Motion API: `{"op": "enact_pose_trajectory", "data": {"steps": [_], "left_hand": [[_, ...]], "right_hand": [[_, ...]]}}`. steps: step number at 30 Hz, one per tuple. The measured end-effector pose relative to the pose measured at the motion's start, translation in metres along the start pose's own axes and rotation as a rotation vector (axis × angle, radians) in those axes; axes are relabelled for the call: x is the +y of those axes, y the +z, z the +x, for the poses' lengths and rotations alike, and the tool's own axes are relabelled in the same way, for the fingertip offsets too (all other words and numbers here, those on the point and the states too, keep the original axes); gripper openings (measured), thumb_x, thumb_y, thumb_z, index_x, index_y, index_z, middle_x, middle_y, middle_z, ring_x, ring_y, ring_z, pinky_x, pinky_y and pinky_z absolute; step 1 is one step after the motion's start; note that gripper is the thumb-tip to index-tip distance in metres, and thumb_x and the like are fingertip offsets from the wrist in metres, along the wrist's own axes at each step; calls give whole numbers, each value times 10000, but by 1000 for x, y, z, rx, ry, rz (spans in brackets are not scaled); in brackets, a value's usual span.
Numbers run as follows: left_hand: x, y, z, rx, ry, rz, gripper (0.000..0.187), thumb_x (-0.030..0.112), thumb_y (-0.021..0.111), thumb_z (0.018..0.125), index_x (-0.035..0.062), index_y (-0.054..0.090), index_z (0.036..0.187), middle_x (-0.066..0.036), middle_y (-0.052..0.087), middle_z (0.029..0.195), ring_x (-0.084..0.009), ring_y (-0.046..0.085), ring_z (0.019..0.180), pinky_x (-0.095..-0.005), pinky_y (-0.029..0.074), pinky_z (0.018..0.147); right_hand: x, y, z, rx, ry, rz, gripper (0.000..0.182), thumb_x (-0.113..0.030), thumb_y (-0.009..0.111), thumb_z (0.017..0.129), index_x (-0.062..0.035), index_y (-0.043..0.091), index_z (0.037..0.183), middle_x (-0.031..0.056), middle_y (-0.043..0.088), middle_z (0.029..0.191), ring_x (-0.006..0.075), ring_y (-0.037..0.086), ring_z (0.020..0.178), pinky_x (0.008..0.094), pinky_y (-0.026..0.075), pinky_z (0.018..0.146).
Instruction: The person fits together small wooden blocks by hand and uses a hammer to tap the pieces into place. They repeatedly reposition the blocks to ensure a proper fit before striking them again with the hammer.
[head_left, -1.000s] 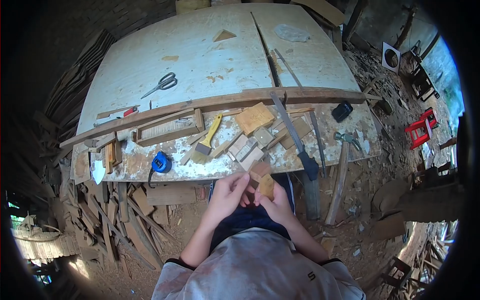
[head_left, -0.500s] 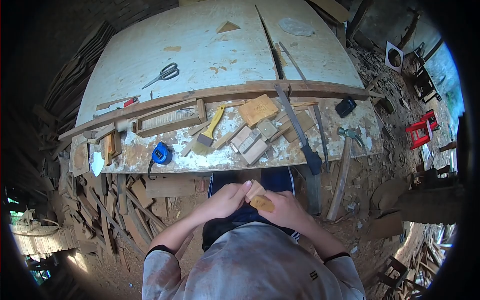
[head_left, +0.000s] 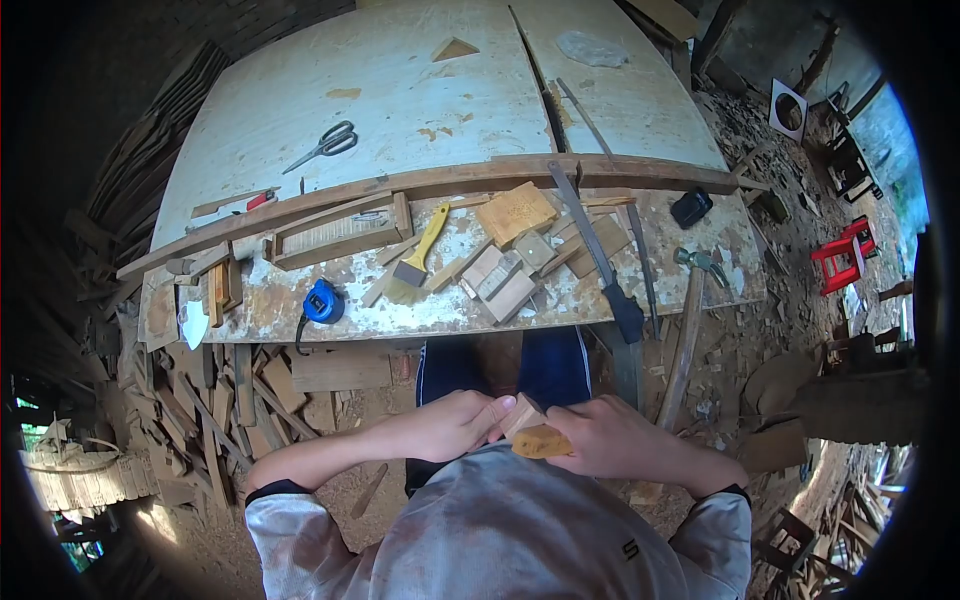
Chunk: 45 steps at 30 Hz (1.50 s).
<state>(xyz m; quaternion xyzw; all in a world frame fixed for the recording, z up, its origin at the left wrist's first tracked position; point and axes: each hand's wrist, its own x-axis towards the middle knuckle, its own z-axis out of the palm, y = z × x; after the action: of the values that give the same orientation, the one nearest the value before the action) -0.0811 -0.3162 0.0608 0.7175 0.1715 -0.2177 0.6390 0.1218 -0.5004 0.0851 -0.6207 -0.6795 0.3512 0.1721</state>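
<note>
Head view: person at a paint-worn tabletop (head_left: 375,320); both hands over the lap, just short of its near edge.
Left hand (head_left: 460,422): thumb and fingers closed on one end of a small wooden block (head_left: 524,412).
Right hand (head_left: 612,436): fingers curled round an ochre piece (head_left: 540,442), rounded at one end; material unclear, some fingertips hidden.
Wooden block: off the tabletop, between the hands, its lower side against the ochre piece.
Near edge, left: blue tape measure (head_left: 322,302), strap hanging over the edge.
Near edge, right: claw hammer (head_left: 690,300), head on the tabletop, handle projecting past the edge; beside it, a long blade (head_left: 582,225) with a dark handle also overhanging.
Mid near half: yellow-handled brush (head_left: 430,240), bristles toward the near edge; square wooden block (head_left: 515,212) to its right.
Across tabletop: long timber beam (head_left: 450,186), left edge to right edge.
Beyond beam: scissors (head_left: 325,146), partly spread; wooden triangle (head_left: 455,50) nearer the far edge.
</note>
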Motion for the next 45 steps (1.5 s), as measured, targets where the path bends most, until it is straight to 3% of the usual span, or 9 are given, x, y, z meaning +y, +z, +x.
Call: {"op": "enact_pose_trajectory", "data": {"steps": [10, 20, 22, 26, 29, 31, 35, 40, 45], "left_hand": [[-18, 14, 24, 286, 344, -275, 612, 521, 284, 1199, 45, 585, 961, 21, 497, 662, -77, 428, 557, -256, 372, 516], [-48, 25, 40, 379, 461, -182, 665, 564, 279, 1185, 38, 587, 921, 12, 499, 613, -92, 448, 507, -273, 364, 482], [-47, 24, 41, 392, 500, -149, 669, 559, 273, 1187, 33, 584, 915, 2, 499, 611, -109, 460, 505, -284, 373, 489], [-42, 21, 43, 434, 600, -70, 640, 505, 280, 1198, 15, 585, 922, -26, 519, 627, -164, 494, 516, -327, 405, 517], [-32, 21, 38, 458, 467, -23, 450, 304, 365, 1200, -15, 595, 983, -155, 575, 709, -333, 598, 617, -401, 488, 624], [-26, 22, 38, 522, 466, 27, 410, 281, 400, 1191, -14, 601, 989, -206, 612, 736, -400, 644, 671, -433, 505, 639], [-24, 25, 39, 556, 371, 205, 335, 237, 463, 1167, -18, 615, 1011, -292, 660, 815, -510, 680, 815, -503, 529, 685], [-31, 31, 50, 567, 407, 130, 305, 209, 482, 1157, -23, 626, 1021, -298, 672, 851, -529, 675, 850, -530, 530, 710], [-32, 36, 52, 545, 432, 40, 314, 203, 470, 1160, -22, 626, 1005, -276, 675, 854, -530, 673, 846, -517, 536, 714]], "right_hand": [[26, 18, 21, 524, -174, 121, 328, -180, 915, 773, -31, 633, 849, 124, 695, 762, 337, 728, 695, 414, 576, 626], [34, 40, 21, 434, -118, 222, 299, -154, 911, 771, -29, 665, 886, 155, 722, 805, 364, 744, 744, 423, 578, 632], [35, 42, 23, 429, -129, 256, 296, -161, 905, 779, -27, 668, 893, 166, 723, 816, 375, 746, 765, 437, 577, 639], [31, 32, 23, 346, -78, 107, 277, -168, 882, 790, -22, 669, 890, 162, 729, 832, 363, 744, 844, 470, 574, 769], [34, 28, 25, 377, -107, 1, 262, -162, 868, 786, -21, 671, 886, 153, 732, 835, 354, 736, 891, 488, 553, 864], [37, 34, 34, 498, -132, 53, 255, -157, 863, 774, -24, 673, 880, 148, 734, 835, 351, 728, 911, 497, 536, 913], [39, 59, 38, 616, -99, 56, 225, -157, 855, 762, -41, 692, 867, 144, 715, 778, 364, 725, 798, 475, 571, 776], [55, 81, 46, 634, -38, 190, 167, -144, 845, 760, -56, 716, 820, 147, 698, 721, 374, 714, 674, 441, 578, 621], [53, 85, 40, 612, -31, 311, 120, -118, 816, 768, -59, 721, 810, 147, 725, 750, 365, 741, 698, 425, 586, 638]]}}
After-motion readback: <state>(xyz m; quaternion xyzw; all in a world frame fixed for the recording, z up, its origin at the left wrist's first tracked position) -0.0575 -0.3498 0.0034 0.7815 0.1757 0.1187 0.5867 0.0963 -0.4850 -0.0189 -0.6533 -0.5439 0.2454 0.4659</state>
